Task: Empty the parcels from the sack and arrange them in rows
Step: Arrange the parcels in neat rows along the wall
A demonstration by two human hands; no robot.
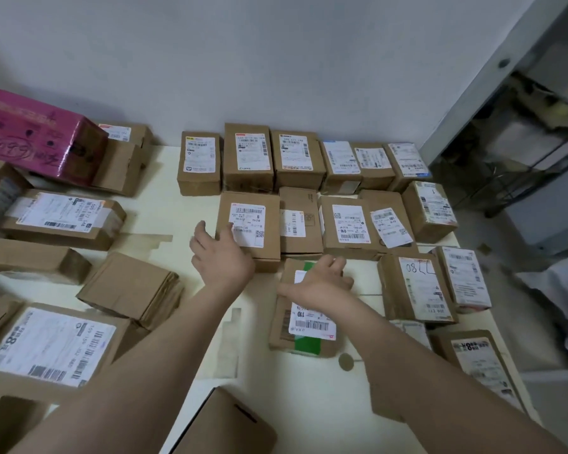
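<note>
Brown cardboard parcels with white labels lie in rows on a pale table (164,221). A back row (248,158) stands against the wall, and a second row (348,224) runs in front of it. My left hand (220,253) rests with spread fingers on the near left corner of a labelled parcel (253,217) at the left end of the second row. My right hand (322,283) lies flat on the far end of a parcel with green tape (305,326) in the third row. No sack is in view.
Loose parcels lie unsorted on the left, among them a large pink box (36,136) and a big labelled carton (50,345). More parcels (417,290) sit at the right edge of the table. A metal rack (522,152) stands to the right.
</note>
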